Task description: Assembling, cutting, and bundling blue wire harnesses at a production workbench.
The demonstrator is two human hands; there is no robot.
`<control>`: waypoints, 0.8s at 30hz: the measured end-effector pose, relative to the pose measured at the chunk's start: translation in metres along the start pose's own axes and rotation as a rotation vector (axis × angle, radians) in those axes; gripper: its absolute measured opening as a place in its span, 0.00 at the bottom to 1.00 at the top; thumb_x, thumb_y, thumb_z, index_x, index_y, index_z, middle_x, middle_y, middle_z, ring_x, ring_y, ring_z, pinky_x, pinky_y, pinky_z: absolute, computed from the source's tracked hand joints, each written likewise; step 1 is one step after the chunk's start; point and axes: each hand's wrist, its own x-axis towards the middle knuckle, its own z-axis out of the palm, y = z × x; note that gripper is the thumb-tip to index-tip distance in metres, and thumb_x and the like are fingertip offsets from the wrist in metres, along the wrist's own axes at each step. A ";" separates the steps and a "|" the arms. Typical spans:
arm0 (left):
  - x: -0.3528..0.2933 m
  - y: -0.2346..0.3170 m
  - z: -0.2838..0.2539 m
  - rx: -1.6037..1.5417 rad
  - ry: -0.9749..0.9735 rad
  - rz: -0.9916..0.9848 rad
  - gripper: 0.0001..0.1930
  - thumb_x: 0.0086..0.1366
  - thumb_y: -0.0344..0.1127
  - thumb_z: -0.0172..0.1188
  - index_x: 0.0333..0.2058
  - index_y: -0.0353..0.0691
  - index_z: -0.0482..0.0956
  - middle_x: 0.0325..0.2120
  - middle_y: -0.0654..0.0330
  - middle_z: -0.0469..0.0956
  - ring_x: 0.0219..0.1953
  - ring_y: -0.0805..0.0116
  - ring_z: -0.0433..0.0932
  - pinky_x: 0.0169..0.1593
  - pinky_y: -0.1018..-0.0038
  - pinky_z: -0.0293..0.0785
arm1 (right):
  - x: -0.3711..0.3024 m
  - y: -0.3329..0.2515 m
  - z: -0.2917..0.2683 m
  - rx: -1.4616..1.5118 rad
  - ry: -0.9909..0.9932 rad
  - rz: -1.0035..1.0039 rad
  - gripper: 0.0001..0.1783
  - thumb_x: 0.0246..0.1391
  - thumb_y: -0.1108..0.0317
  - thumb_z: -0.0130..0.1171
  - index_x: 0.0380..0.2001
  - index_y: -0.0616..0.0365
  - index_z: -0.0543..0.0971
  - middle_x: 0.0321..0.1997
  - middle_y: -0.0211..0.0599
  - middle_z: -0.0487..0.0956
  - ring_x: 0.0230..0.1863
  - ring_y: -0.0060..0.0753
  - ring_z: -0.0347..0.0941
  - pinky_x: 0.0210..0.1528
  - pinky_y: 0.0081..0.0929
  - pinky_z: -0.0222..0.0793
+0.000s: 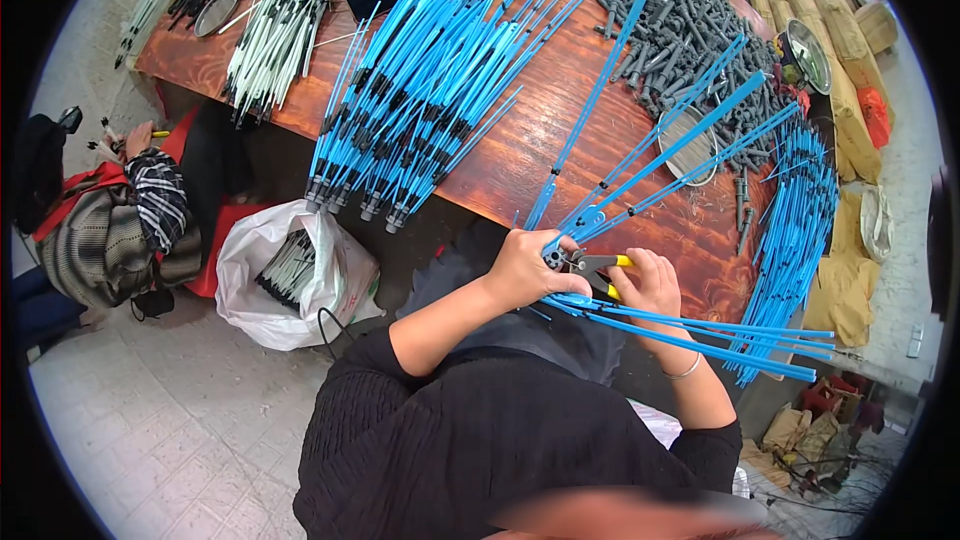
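Observation:
My left hand [528, 268] is closed around the hub end of a blue umbrella frame [690, 125], over the table's near edge. Its thin blue ribs fan out from a dark round hub [553, 257], some up over the table and others to the right across my right forearm. In my right hand [650, 285] is a pair of pliers [602, 263] with yellow-and-black handles. The jaws are at the hub, beside my left thumb; whether they grip anything is too small to tell.
Blue rib bundles [420, 90] cover the table's middle, with white ones [285, 25] further left. Dark plastic parts [670, 30] are heaped at the back right, near a round dish [688, 145]. A white bag [250, 290] and another person [120, 210] are at the left.

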 end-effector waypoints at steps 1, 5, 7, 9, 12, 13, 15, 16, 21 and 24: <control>0.000 0.000 0.000 -0.002 0.002 -0.001 0.22 0.34 0.39 0.77 0.27 0.33 0.78 0.17 0.62 0.75 0.21 0.80 0.70 0.26 0.80 0.68 | 0.000 -0.001 -0.001 0.000 -0.002 -0.002 0.17 0.37 0.70 0.56 0.37 0.55 0.76 0.44 0.45 0.67 0.43 0.43 0.68 0.41 0.38 0.65; 0.000 -0.002 0.002 -0.048 0.004 -0.031 0.22 0.33 0.39 0.77 0.26 0.33 0.78 0.17 0.62 0.75 0.21 0.80 0.70 0.26 0.80 0.69 | 0.001 -0.003 -0.007 0.021 -0.085 0.018 0.14 0.37 0.70 0.56 0.34 0.54 0.75 0.41 0.43 0.70 0.40 0.41 0.69 0.38 0.36 0.65; 0.000 -0.001 0.001 -0.032 0.006 -0.008 0.22 0.33 0.39 0.77 0.26 0.33 0.78 0.17 0.63 0.75 0.21 0.80 0.70 0.26 0.80 0.69 | 0.002 -0.003 -0.012 0.036 -0.094 0.035 0.12 0.38 0.70 0.56 0.32 0.55 0.74 0.37 0.40 0.71 0.37 0.38 0.69 0.36 0.33 0.64; 0.001 -0.001 -0.001 -0.023 0.005 0.004 0.22 0.33 0.39 0.77 0.26 0.33 0.78 0.17 0.63 0.75 0.20 0.80 0.70 0.26 0.80 0.69 | 0.003 -0.003 -0.013 0.043 -0.096 0.046 0.12 0.38 0.70 0.57 0.31 0.55 0.73 0.35 0.38 0.71 0.35 0.36 0.69 0.35 0.31 0.64; 0.002 -0.005 -0.003 -0.017 -0.047 -0.002 0.21 0.33 0.39 0.77 0.25 0.33 0.79 0.16 0.63 0.75 0.20 0.80 0.71 0.26 0.80 0.68 | 0.003 -0.002 -0.014 0.119 -0.100 0.087 0.13 0.39 0.69 0.59 0.32 0.58 0.71 0.30 0.36 0.72 0.27 0.35 0.69 0.30 0.27 0.64; 0.004 -0.006 -0.004 -0.016 -0.052 0.003 0.21 0.33 0.39 0.77 0.25 0.33 0.79 0.16 0.63 0.75 0.20 0.80 0.71 0.26 0.80 0.68 | 0.003 -0.002 -0.014 0.114 -0.096 0.092 0.13 0.39 0.69 0.59 0.32 0.58 0.71 0.30 0.36 0.72 0.27 0.35 0.69 0.30 0.27 0.64; 0.005 -0.008 -0.005 -0.029 -0.054 0.015 0.21 0.33 0.38 0.77 0.25 0.34 0.79 0.16 0.63 0.75 0.20 0.80 0.71 0.25 0.81 0.68 | 0.004 -0.002 -0.014 0.382 -0.281 0.225 0.16 0.39 0.69 0.60 0.33 0.59 0.69 0.25 0.41 0.72 0.26 0.42 0.71 0.28 0.32 0.66; 0.006 -0.009 -0.006 -0.035 -0.055 0.021 0.21 0.32 0.38 0.77 0.25 0.34 0.80 0.16 0.63 0.75 0.20 0.80 0.71 0.25 0.81 0.68 | 0.004 -0.002 -0.012 0.517 -0.371 0.290 0.17 0.39 0.70 0.61 0.33 0.60 0.68 0.22 0.43 0.72 0.25 0.46 0.73 0.27 0.34 0.67; 0.006 -0.009 -0.011 -0.060 -0.216 0.066 0.20 0.32 0.38 0.77 0.25 0.34 0.79 0.16 0.63 0.75 0.20 0.80 0.71 0.24 0.81 0.67 | -0.023 0.019 0.013 1.797 -0.976 0.483 0.21 0.45 0.61 0.62 0.39 0.59 0.68 0.25 0.37 0.71 0.21 0.41 0.70 0.23 0.32 0.66; 0.003 -0.016 -0.012 -0.065 -0.248 0.051 0.20 0.32 0.40 0.77 0.23 0.35 0.79 0.16 0.64 0.75 0.20 0.80 0.71 0.24 0.82 0.66 | -0.021 0.007 -0.005 1.195 -0.583 0.334 0.20 0.49 0.58 0.59 0.40 0.59 0.68 0.25 0.35 0.71 0.20 0.33 0.70 0.22 0.28 0.66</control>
